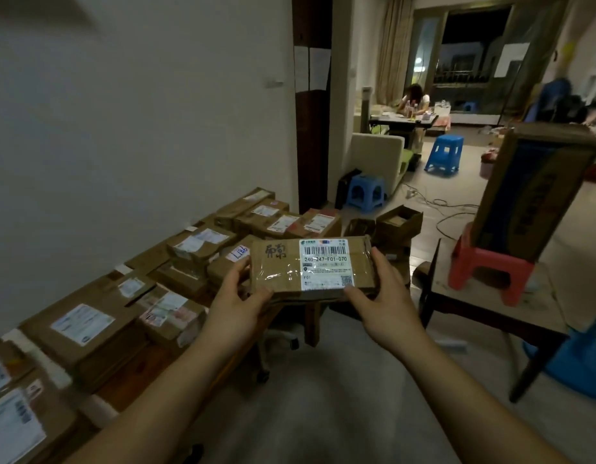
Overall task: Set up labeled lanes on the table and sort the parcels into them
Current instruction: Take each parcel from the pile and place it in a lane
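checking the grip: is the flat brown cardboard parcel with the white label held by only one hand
No, the left hand grips one end of the flat brown cardboard parcel and the right hand the other.

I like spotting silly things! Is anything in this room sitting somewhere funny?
Yes. A red stool stands on the table at the right, with a tall cardboard box perched on it. Stools normally sit on the floor, like the blue stool farther back.

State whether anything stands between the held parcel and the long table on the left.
No barrier shows between them. The left hand and right hand hold the parcel beside the table, but other parcels cover most of its top.
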### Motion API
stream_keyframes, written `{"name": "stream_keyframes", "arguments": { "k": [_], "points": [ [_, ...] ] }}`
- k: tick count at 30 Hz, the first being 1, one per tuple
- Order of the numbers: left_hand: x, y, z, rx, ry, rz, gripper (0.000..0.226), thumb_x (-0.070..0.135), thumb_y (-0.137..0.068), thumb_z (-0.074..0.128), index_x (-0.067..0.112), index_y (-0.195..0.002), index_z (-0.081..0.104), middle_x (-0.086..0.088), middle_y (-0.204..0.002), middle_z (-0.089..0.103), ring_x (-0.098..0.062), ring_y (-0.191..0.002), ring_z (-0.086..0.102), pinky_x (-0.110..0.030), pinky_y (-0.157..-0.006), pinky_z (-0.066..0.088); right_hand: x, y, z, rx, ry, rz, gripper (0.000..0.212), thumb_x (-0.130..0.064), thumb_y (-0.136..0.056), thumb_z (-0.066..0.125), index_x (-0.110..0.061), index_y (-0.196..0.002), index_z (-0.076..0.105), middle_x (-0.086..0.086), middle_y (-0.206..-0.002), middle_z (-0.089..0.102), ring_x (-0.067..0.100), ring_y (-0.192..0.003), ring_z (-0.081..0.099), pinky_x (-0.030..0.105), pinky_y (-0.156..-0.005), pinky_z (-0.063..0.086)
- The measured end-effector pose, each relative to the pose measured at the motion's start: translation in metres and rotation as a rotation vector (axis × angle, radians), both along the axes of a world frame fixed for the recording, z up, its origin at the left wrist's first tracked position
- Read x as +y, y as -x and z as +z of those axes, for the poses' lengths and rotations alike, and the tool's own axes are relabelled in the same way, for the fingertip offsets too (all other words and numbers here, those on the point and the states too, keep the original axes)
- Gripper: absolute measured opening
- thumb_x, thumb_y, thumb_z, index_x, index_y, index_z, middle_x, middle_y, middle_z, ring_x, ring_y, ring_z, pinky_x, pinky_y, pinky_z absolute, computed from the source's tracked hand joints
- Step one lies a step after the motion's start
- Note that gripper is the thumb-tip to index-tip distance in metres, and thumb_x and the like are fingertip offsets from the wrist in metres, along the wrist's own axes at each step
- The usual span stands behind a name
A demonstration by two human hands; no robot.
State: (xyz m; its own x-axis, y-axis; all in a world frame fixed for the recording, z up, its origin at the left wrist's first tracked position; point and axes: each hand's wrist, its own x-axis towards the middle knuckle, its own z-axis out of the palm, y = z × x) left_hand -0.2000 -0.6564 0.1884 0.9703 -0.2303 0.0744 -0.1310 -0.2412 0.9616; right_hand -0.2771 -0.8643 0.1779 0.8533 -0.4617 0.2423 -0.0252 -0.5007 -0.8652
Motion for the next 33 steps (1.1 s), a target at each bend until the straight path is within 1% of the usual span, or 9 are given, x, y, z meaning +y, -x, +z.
{"name": "stream_keyframes", "arguments": {
  "k": [4,8,12,13,17,21,24,28,33],
  "points": [
    [-0.036,-0.052,-0.021,0.039,0.012,0.02,0.061,0.031,-0.089,0.059,0.043,-0.139,0.028,0.016,-0.128,0.042,0.007,-0.086,0.042,-0.011,-0.063,0.035,-0.038,-0.056,-0.017,0.054,0.029,0.031,0.075,-0.038,-0.086,0.063,-0.053,-0.141,0.014,-0.018,-0.124,0.033,-0.007,-0.097,0.038,0.02,-0.086,0.033],
    [-0.076,-0.104,-0.033,0.11,0.022,0.026,0.061,0.029,-0.09,0.057,0.04,-0.141,0.026,0.008,-0.139,0.039,0.002,-0.097,0.042,-0.017,-0.076,0.039,-0.08,-0.106,-0.025,0.11,0.053,0.026,0.078,-0.035,-0.088,0.063,-0.045,-0.148,0.014,-0.008,-0.142,0.034,0.001,-0.112,0.035,0.023,-0.09,0.037],
    [-0.1,-0.144,-0.03,0.17,0.056,0.039,0.058,0.031,-0.088,0.06,0.052,-0.132,0.028,0.031,-0.105,0.04,0.011,-0.079,0.046,-0.006,-0.048,0.042,-0.108,-0.159,-0.025,0.128,0.06,0.015,0.078,-0.032,-0.088,0.064,-0.04,-0.149,0.016,-0.005,-0.145,0.034,0.002,-0.112,0.037,0.019,-0.082,0.04],
    [-0.102,-0.153,-0.029,0.176,0.072,0.054,0.057,0.031,-0.087,0.06,0.054,-0.128,0.028,0.031,-0.103,0.04,0.01,-0.08,0.047,-0.008,-0.05,0.043,-0.111,-0.172,-0.025,0.131,0.05,0.029,0.077,-0.031,-0.088,0.063,-0.039,-0.149,0.016,-0.005,-0.146,0.034,0.003,-0.112,0.037,0.02,-0.082,0.041],
    [-0.099,-0.192,-0.035,0.131,0.043,0.14,0.058,0.033,-0.087,0.06,0.05,-0.133,0.029,0.019,-0.128,0.039,-0.005,-0.107,0.044,-0.019,-0.074,0.043,-0.118,-0.222,-0.026,0.126,0.068,0.158,0.075,-0.028,-0.09,0.062,-0.032,-0.15,0.018,-0.003,-0.148,0.031,0.004,-0.116,0.037,0.027,-0.09,0.043],
    [-0.109,-0.219,-0.039,0.136,0.063,0.239,0.059,0.034,-0.086,0.06,0.046,-0.136,0.031,0.019,-0.129,0.042,-0.001,-0.104,0.047,-0.011,-0.057,0.044,-0.132,-0.271,-0.019,0.115,0.019,0.336,0.067,-0.022,-0.09,0.062,-0.03,-0.146,0.027,-0.005,-0.143,0.041,0.012,-0.126,0.044,0.044,-0.103,0.044],
    [-0.125,-0.237,-0.041,0.148,0.092,0.318,0.056,0.033,-0.087,0.059,0.047,-0.134,0.032,0.021,-0.122,0.043,0.003,-0.094,0.05,-0.009,-0.052,0.046,-0.15,-0.308,-0.013,0.095,0.006,0.464,0.057,-0.025,-0.091,0.06,-0.036,-0.14,0.033,-0.022,-0.128,0.043,0.001,-0.119,0.042,0.034,-0.103,0.041],
    [-0.157,-0.261,-0.045,0.139,0.055,0.392,0.054,0.035,-0.088,0.057,0.044,-0.135,0.033,0.02,-0.125,0.045,-0.001,-0.1,0.052,-0.014,-0.067,0.043,-0.181,-0.357,-0.016,0.139,0.031,0.489,0.061,-0.029,-0.092,0.059,-0.029,-0.146,0.029,-0.008,-0.14,0.043,0.011,-0.123,0.044,0.04,-0.103,0.043],
    [-0.182,-0.293,-0.053,0.237,0.045,0.453,0.049,0.033,-0.095,0.048,0.04,-0.14,0.031,0.008,-0.137,0.046,-0.016,-0.117,0.049,-0.035,-0.092,0.044,-0.205,-0.407,-0.021,0.137,0.076,0.525,0.057,-0.025,-0.092,0.06,-0.026,-0.142,0.034,-0.002,-0.136,0.048,0.014,-0.119,0.047,0.045,-0.099,0.046]
  ]
}}
